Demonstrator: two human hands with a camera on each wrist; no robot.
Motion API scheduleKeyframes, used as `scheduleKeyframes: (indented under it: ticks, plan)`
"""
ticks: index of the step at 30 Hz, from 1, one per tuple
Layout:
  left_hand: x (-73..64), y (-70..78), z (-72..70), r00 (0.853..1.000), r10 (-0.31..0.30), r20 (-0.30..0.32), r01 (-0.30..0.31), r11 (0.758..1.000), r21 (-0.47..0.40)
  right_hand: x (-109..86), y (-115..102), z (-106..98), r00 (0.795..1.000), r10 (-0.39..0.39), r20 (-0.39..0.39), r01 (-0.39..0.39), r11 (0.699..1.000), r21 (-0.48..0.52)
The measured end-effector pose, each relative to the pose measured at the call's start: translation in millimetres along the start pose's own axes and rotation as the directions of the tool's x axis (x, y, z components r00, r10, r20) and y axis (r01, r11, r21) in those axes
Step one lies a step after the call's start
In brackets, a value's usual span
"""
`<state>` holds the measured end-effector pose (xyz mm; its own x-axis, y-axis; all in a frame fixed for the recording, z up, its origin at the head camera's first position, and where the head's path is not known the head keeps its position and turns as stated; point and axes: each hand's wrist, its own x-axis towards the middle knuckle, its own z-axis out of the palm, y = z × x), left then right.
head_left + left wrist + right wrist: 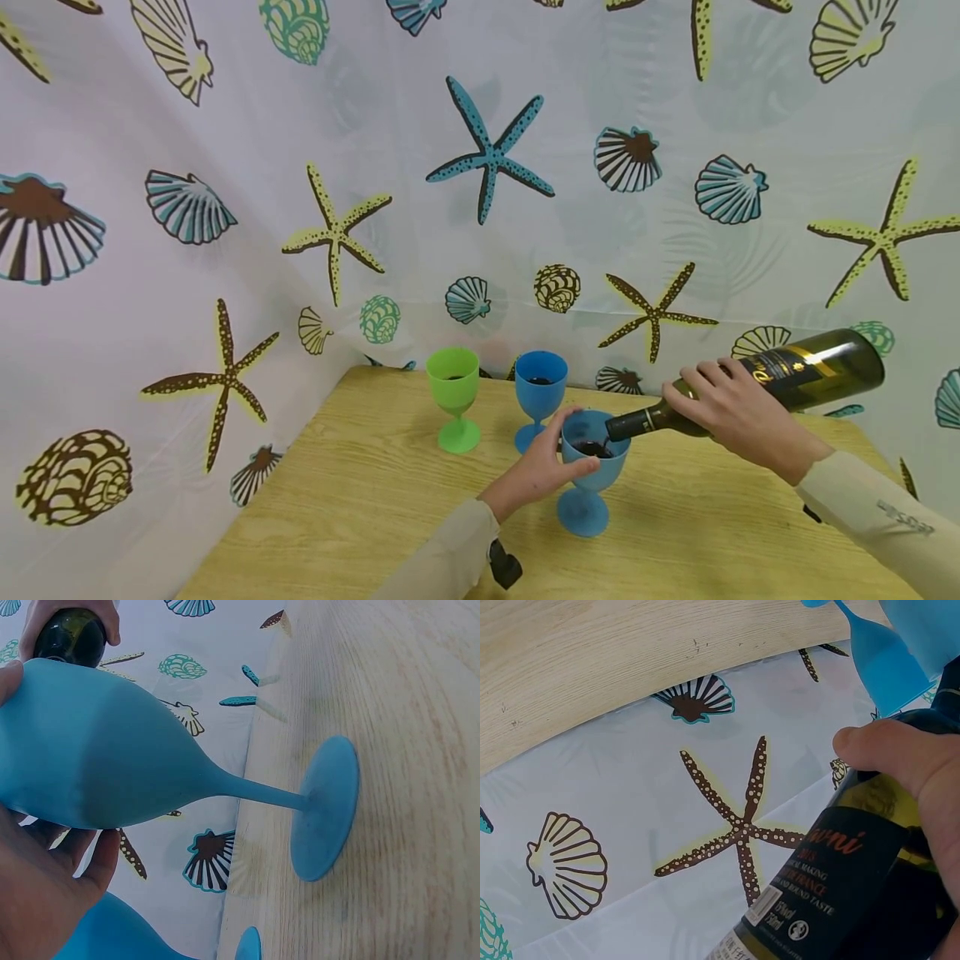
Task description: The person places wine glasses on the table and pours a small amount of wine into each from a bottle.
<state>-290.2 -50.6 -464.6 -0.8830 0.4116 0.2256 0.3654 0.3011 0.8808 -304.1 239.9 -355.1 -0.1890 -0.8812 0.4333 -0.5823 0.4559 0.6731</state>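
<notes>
In the head view my right hand (738, 412) grips a dark green wine bottle (832, 367) around its neck and shoulder. The bottle is tipped to the left, and its mouth sits at the rim of a light blue goblet (588, 475). Dark red liquid shows inside that goblet. My left hand (536, 467) holds the goblet's bowl, thumb on the near side and fingers behind. From the left wrist view, the goblet's foot (326, 808) rests on the table. The right wrist view shows the bottle's dark label (832, 877) below my thumb.
A lime green goblet (453, 383) and a darker blue goblet (542, 387) stand behind, both with dark liquid inside. The wood-grain table (315, 500) ends against a white curtain (390, 117) printed with shells and starfish.
</notes>
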Motion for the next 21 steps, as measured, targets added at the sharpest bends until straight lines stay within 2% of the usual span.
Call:
scheduleKeyframes:
  ticks: [7,15,19,21]
  plan:
    - [0.1,0.6,0.3,1.000,-0.003,-0.003,0.003,1.000,0.001,-0.6,1,0,1.000,-0.001,0.003,0.001,1.000,0.016]
    - [-16.0,39.2,-6.4,1.000,-0.025,0.014,0.025,1.000,-0.017,-0.4,1,1,1.000,-0.003,0.008,0.003,1.000,0.015]
    - [-14.1,36.8,-6.3,1.000,-0.019,0.014,0.019,1.000,-0.009,-0.5,1,2,1.000,-0.001,0.010,0.001,1.000,0.015]
    - [-10.7,28.9,-4.6,1.000,-0.017,0.013,0.018,1.000,-0.012,-0.7,1,2,1.000,0.000,0.012,0.000,1.000,0.016]
